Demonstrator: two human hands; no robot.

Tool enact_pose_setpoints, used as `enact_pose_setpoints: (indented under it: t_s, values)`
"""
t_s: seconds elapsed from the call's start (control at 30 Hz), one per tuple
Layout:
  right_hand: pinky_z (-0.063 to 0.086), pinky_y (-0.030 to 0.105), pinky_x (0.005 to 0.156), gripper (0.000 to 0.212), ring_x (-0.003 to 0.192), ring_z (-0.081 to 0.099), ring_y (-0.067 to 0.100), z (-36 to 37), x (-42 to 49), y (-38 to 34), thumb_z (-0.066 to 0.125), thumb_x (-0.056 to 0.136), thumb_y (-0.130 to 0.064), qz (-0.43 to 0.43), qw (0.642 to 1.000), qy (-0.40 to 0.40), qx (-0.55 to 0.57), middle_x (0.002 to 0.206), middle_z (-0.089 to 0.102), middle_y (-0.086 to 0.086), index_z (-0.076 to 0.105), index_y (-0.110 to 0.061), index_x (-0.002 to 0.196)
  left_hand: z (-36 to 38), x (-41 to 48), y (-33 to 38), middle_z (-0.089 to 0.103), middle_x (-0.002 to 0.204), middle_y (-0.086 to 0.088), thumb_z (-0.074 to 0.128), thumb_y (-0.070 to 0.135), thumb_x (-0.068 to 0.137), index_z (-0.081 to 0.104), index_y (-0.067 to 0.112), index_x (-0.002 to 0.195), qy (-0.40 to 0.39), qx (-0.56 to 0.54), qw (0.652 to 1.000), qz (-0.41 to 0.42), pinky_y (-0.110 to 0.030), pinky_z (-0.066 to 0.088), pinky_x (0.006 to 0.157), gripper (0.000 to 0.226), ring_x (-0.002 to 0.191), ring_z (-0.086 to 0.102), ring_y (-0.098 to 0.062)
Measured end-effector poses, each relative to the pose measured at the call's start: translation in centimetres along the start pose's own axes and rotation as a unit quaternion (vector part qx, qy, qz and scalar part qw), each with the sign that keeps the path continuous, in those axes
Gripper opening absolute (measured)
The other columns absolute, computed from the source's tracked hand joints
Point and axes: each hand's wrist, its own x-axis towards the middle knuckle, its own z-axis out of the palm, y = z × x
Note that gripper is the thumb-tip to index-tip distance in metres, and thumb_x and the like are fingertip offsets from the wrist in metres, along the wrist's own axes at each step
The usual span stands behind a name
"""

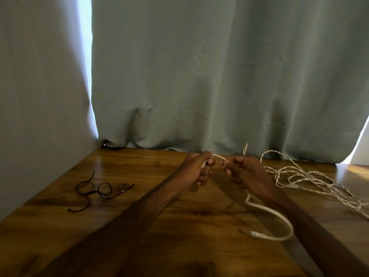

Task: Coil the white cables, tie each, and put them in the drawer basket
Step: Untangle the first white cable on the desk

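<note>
Head view, from the left: a pale grey-green curtain (199, 76) hangs behind the wooden tabletop (139, 166) and bunches where it meets the far edge. A pair of round, dark-framed spectacles (93, 189) lies unfolded near the tabletop's left edge, lenses down on the wood, one curved temple pointing toward the near edge.

Around the middle, close to the far edge, the left hand (196, 168) is curled round a white cable (219, 156), thumb and forefinger pinching it at the top of the fist. A short arc of the cable bridges the gap to the right hand (245, 172), which pinches it between thumb and fingertips with the other fingers bent. Both hands are lifted off the wood. A thin loop or end of cable sticks up just behind the right hand.

Below the right wrist the cable drops to the tabletop, snakes toward the near edge and hooks back to a plug end (254, 234) lying on the wood.

Right of the hands, a loose tangle of twisted white cables (311, 178) sprawls toward the tabletop's right edge, one loop arching up against the curtain.
</note>
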Motion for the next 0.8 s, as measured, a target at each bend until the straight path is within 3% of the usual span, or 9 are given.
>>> enact_pose_setpoints:
  t_s: [0.13,0.2,0.27,0.4,0.5,0.57,0.67,0.8]
  values:
    - [0.049,0.021,0.064,0.022,0.064,0.065,0.008,-2.1,0.9,0.7,0.061,0.100,-0.022,-0.135,0.976,0.068,-0.156,0.069,0.070,-0.007,0.076,-0.022,0.085,0.0,-0.7,0.1,0.024,0.045,0.010,0.033,0.035,0.109,0.042,0.023,0.070,-0.109,-0.049,0.992,-0.052,-0.017,0.020,0.038,0.042,0.036,0.018,-0.007]
    - [0.048,0.026,0.066,0.026,0.064,0.064,0.011,-2.1,0.8,1.4,0.056,0.102,-0.026,-0.144,0.974,0.046,-0.168,0.067,0.068,-0.005,0.075,-0.020,0.085,0.4,-0.9,0.4,0.026,0.044,0.012,0.030,0.035,0.108,0.040,0.024,0.070,-0.171,-0.111,0.977,-0.069,-0.020,0.018,0.037,0.041,0.034,0.021,-0.004]
    - [0.045,0.024,0.063,0.032,0.060,0.060,0.011,-0.9,0.4,2.3,0.051,0.105,-0.023,-0.119,0.979,0.000,-0.165,0.065,0.066,0.000,0.073,-0.015,0.083,0.7,-0.7,0.5,0.027,0.042,0.013,0.030,0.035,0.108,0.039,0.025,0.071,-0.192,-0.164,0.965,-0.072,-0.019,0.018,0.037,0.040,0.032,0.023,-0.002]
    - [0.044,0.014,0.058,0.032,0.061,0.063,0.002,2.9,-1.0,2.0,0.047,0.104,-0.007,-0.085,0.979,-0.063,-0.176,0.070,0.069,-0.005,0.071,-0.021,0.088,0.1,-0.4,0.4,0.027,0.040,0.013,0.029,0.039,0.109,0.039,0.023,0.073,-0.133,-0.236,0.961,-0.063,-0.017,0.027,0.033,0.041,0.030,0.025,-0.001]
    - [0.055,0.027,0.064,0.027,0.070,0.068,0.009,5.1,-1.5,1.3,0.043,0.107,-0.023,-0.064,0.970,-0.135,-0.194,0.079,0.072,0.000,0.068,-0.027,0.096,-0.7,0.2,0.5,0.026,0.041,0.010,0.033,0.044,0.109,0.043,0.020,0.073,-0.042,-0.311,0.948,-0.047,-0.019,0.029,0.033,0.044,0.030,0.026,-0.003]
    - [0.053,0.026,0.064,0.028,0.067,0.067,0.010,6.1,-1.9,0.7,0.042,0.108,-0.028,-0.048,0.963,-0.166,-0.205,0.076,0.070,-0.002,0.068,-0.027,0.097,-1.3,1.0,0.8,0.026,0.041,0.009,0.033,0.047,0.109,0.044,0.019,0.073,0.022,-0.352,0.935,-0.034,-0.018,0.029,0.035,0.046,0.029,0.026,-0.004]
    - [0.049,0.019,0.065,0.027,0.069,0.065,0.001,6.6,-2.6,-0.3,0.044,0.106,-0.022,-0.071,0.955,-0.179,-0.227,0.076,0.068,-0.011,0.068,-0.025,0.093,-2.6,1.7,0.7,0.029,0.042,0.010,0.036,0.046,0.109,0.047,0.020,0.075,0.099,-0.335,0.937,-0.014,-0.019,0.032,0.037,0.044,0.031,0.029,-0.005]
    - [0.054,0.029,0.068,0.033,0.071,0.066,0.008,5.1,-2.7,-1.4,0.044,0.107,-0.025,-0.065,0.949,-0.206,-0.231,0.080,0.072,-0.006,0.070,-0.026,0.086,-3.6,1.8,0.4,0.034,0.047,0.010,0.038,0.042,0.110,0.047,0.020,0.078,0.149,-0.264,0.953,-0.010,-0.021,0.034,0.041,0.040,0.036,0.034,-0.006]
